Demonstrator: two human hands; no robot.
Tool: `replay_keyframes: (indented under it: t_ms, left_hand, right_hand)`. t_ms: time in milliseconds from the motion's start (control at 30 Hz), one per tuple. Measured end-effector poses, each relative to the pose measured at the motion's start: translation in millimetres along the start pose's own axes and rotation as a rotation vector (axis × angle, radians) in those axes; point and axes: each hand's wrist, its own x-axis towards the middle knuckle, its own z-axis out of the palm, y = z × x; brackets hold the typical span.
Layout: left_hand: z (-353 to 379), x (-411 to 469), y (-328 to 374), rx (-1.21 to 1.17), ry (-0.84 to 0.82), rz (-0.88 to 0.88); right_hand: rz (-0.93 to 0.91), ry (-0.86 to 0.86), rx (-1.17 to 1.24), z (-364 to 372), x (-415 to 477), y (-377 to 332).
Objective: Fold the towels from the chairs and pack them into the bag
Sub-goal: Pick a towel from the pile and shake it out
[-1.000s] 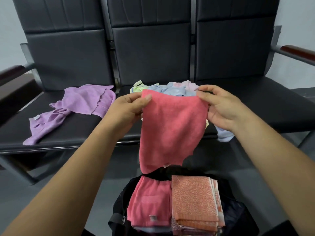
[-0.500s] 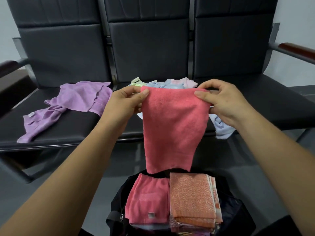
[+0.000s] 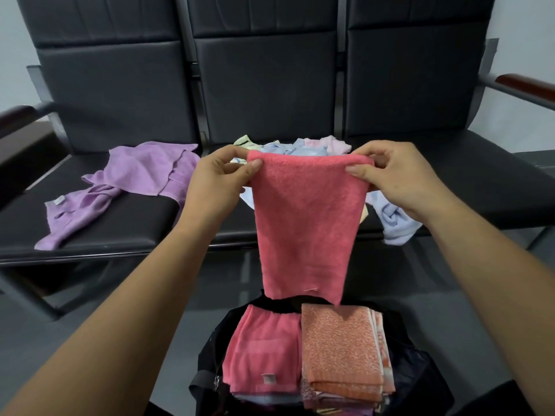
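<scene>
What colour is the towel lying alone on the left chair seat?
Light purple towel, with a small white tag; it shows best in the head view.

Two arms show, the left arm (image 3: 120,310) and the right arm (image 3: 480,295) — both bare right out to the edge of the picture. The left hand (image 3: 216,181) and the right hand (image 3: 399,178) are bare too — with short, plain nails on the thumbs.

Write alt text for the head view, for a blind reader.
The left hand and right hand pinch the top corners of a pink towel, hanging above a black bag of folded towels. Behind, a purple towel and a heap of pale towels lie on black chairs.
</scene>
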Motion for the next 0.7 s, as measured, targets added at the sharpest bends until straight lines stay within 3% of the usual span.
replay_keyframes:
  t_ms: [200,300,400,467,533,600,700]
  left_hand:
    - [0.1,0.2,4.4,-0.151,0.010,-0.010]
    - [-3.4,0.1,5.0,-0.234,-0.066,-0.030]
    - [-5.8,-0.6,4.3,-0.028,-0.118,0.001]
    - [-5.7,-0.7,4.0,0.217,-0.074,0.059]
    - [-4.9,-0.2,1.4,0.363,-0.032,0.108]
    - [-4.2,-0.2,0.1,0.363,-0.013,0.126]
    - [-1.3,-0.6,0.7,0.232,-0.101,0.144]
  right_hand:
    - [0.059,0.033,0.201,2.5,-2.2,-1.2]
    - [0.113,0.046,0.348,3.5,1.9,1.6]
    - [0.134,-0.024,0.435,2.4,4.8,3.6]
    - [0.117,-0.094,0.343,0.0,3.2,2.6]
    - [0.070,-0.078,0.090,-1.4,1.7,2.4]
    - [0.018,-0.032,-0.041,-0.8,0.6,2.2]
    - [-0.039,-0.043,0.133,5.2,-3.8,-4.3]
